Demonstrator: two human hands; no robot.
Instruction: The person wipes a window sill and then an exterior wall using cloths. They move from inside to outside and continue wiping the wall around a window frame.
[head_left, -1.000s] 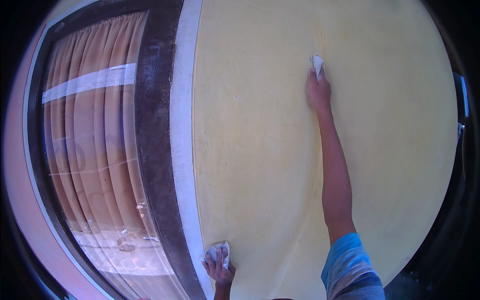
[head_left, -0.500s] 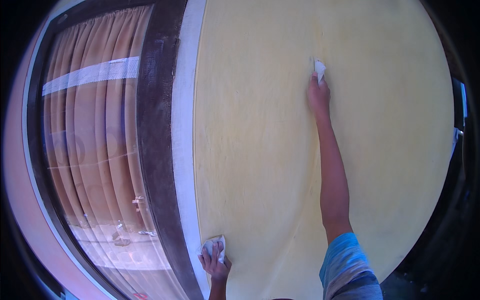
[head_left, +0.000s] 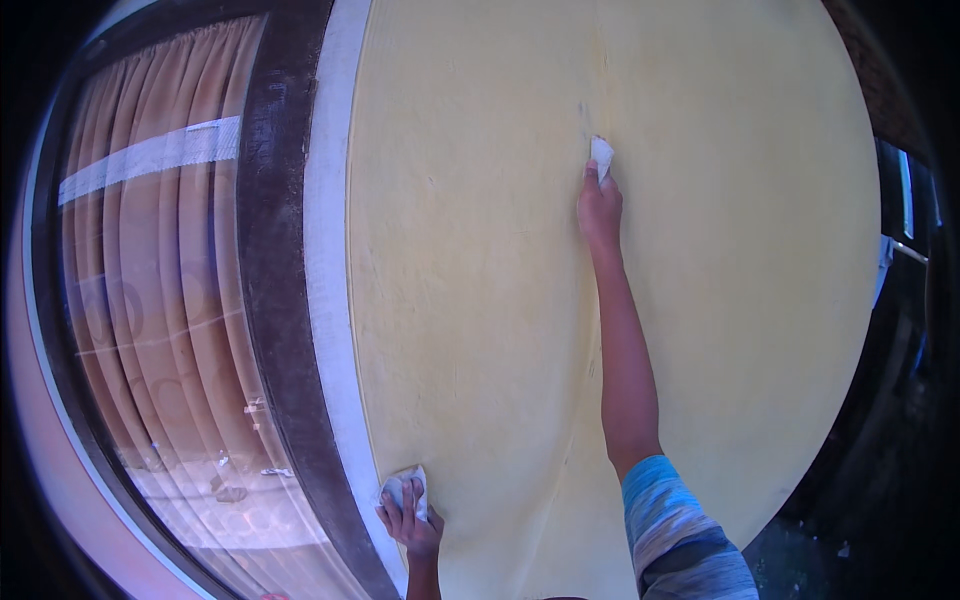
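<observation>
Right hand (head_left: 600, 208) lower on wall (head_left: 470, 300), gripping white sheet (head_left: 602, 153).

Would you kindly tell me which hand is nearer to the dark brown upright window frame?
Left. The left hand is low, just right of the frame across the flat white trim strip; the right hand is higher and much farther right.

Left of the yellow wall (head_left: 755, 270), tan curtains (head_left: 165, 270) hang behind reflective window glass (head_left: 150, 163) in a dark brown frame (head_left: 281, 300).
</observation>
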